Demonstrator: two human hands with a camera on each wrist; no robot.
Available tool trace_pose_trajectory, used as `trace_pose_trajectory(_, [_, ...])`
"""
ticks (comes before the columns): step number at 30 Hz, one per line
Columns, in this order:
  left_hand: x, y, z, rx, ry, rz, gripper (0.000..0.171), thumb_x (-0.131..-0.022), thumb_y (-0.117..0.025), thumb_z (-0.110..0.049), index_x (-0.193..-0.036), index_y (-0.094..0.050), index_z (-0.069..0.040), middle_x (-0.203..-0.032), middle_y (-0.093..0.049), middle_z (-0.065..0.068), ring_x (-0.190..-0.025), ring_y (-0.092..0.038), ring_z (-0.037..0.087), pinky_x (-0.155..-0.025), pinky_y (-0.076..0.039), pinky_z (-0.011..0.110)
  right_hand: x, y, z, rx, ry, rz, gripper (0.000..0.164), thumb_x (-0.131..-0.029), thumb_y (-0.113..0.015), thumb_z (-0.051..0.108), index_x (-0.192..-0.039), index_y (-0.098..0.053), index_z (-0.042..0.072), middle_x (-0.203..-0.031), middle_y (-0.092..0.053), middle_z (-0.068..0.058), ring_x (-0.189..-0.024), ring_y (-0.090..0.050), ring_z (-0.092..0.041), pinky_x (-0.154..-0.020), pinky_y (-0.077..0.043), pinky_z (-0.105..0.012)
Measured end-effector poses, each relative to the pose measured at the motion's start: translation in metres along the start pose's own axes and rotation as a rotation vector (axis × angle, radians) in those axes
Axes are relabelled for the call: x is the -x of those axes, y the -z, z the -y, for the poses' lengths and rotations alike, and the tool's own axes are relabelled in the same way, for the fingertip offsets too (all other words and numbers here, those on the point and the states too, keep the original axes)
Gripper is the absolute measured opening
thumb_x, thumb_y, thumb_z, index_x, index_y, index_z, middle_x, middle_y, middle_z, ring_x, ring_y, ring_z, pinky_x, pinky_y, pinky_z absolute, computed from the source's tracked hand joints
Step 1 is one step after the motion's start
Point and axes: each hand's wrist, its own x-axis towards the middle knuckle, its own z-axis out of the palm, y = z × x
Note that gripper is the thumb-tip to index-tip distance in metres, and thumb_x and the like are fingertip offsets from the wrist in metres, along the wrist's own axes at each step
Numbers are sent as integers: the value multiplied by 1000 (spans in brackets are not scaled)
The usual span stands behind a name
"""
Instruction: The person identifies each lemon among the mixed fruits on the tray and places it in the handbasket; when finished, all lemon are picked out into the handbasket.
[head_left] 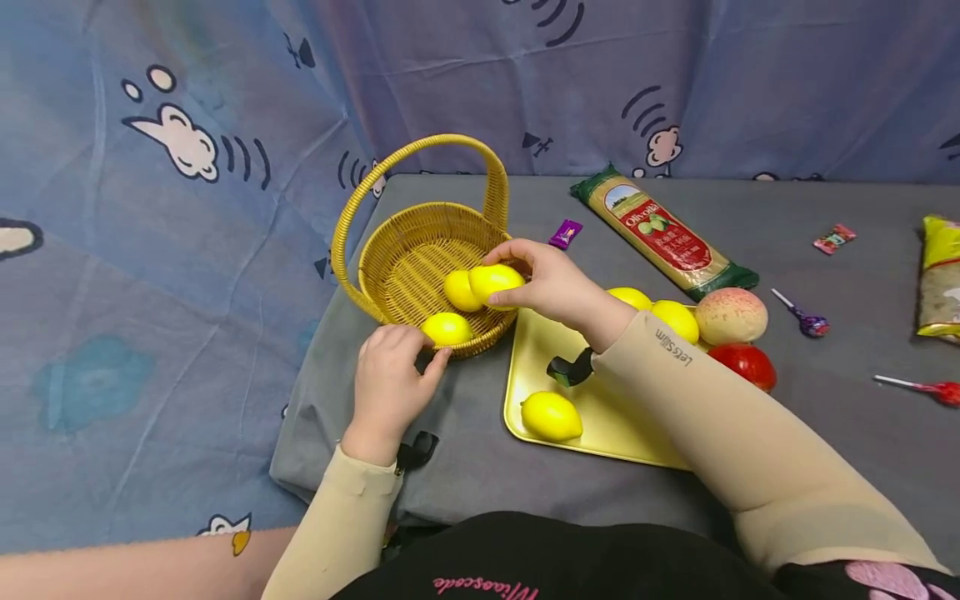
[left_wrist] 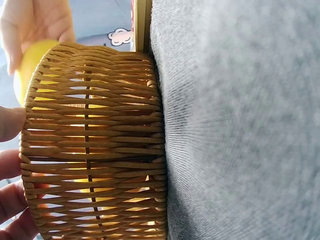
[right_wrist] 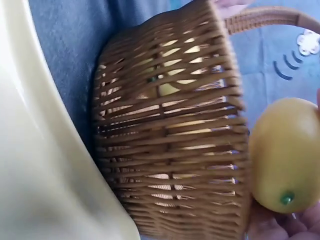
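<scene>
A yellow wicker basket (head_left: 375,250) with a tall arched handle stands at the left of the table. My left hand (head_left: 392,385) grips its near rim, thumb and fingers at the edge; the left wrist view shows the woven wall (left_wrist: 95,130) beside them. Over the basket's right rim, my right hand (head_left: 551,287) holds a yellow lemon (head_left: 495,283) between thumb and fingers. In the right wrist view that lemon (right_wrist: 287,155) shows a green stem dot. Two more lemons lie inside the basket, one near the front (head_left: 447,329) and one (head_left: 460,292) partly hidden behind the held lemon.
A yellow tray (head_left: 600,429) right of the basket bears a lemon (head_left: 551,416) at its front corner. More lemons (head_left: 675,320), a peach (head_left: 731,316) and a red fruit (head_left: 744,365) sit beyond the right forearm. Behind are a pasta packet (head_left: 660,229) and a purple candy (head_left: 566,234); lollipops (head_left: 813,323) lie right.
</scene>
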Motion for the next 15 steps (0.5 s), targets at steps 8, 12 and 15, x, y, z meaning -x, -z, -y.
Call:
trace_pose_trajectory(8, [1,-1,-1,-5,6,8,22,-89,-79,-33,-88,-67,-14,-82,-65,2,-86,-60,27,-80,-48,45,-14,-14,0,355,102,111,44,-81,-86,25,-120,-67,17,-128,-64,0,-114,-57,-22,-98,-47,-40])
trace_pose_trajectory(12, [0,0,-1,-2,12,16,22,-90,-78,-33,-89,-66,-14,-83,-65,1,-87,-60,27,-80,-48,45,-18,-16,-1,446,128,161,44,-81,-86,27,-121,-68,18,-129,-64,1,-114,-57,-21,-99,-46,-40])
trace_pose_trajectory(15, [0,0,-1,-2,18,18,21,-90,-77,-33,-89,-66,-15,-82,-65,1,-88,-59,26,-80,-48,45,-20,-16,0,475,143,216,42,-83,-84,25,-122,-69,17,-127,-65,0,-110,-58,-21,-98,-47,-40])
